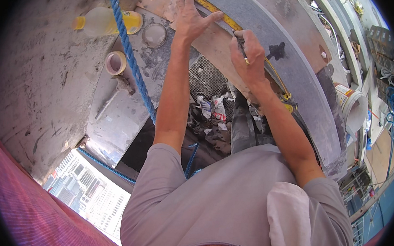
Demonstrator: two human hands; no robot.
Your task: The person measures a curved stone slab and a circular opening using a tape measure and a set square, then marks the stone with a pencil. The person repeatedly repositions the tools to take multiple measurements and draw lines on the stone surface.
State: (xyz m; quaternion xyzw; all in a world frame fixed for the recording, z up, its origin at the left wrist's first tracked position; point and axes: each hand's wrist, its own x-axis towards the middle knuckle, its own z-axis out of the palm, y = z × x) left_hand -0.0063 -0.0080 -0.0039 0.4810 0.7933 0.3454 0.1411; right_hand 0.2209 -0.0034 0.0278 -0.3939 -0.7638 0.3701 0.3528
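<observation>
A yellow tape measure (217, 14) lies stretched along the curved board edge, running past both hands to its case (290, 106) beyond my right wrist. My left hand (191, 21) is open on the brown board (217, 38), fingers spread, the thumb reaching toward the tape blade. Beside the blade my right hand (249, 53) is closed round a thin pencil-like marking stick (241, 44). Much of the stick is hidden by the fingers, so its exact kind is unclear. The grey curved slab (276, 32) lies just beyond the tape.
A blue rope (128, 45) crosses left of my arm, near a bottle of yellow liquid (108, 21), a round lid (154, 35) and a masking tape roll (115, 63). Below my arms is a gap with debris (214, 110). A white bucket (354, 109) stands right; buildings show far below.
</observation>
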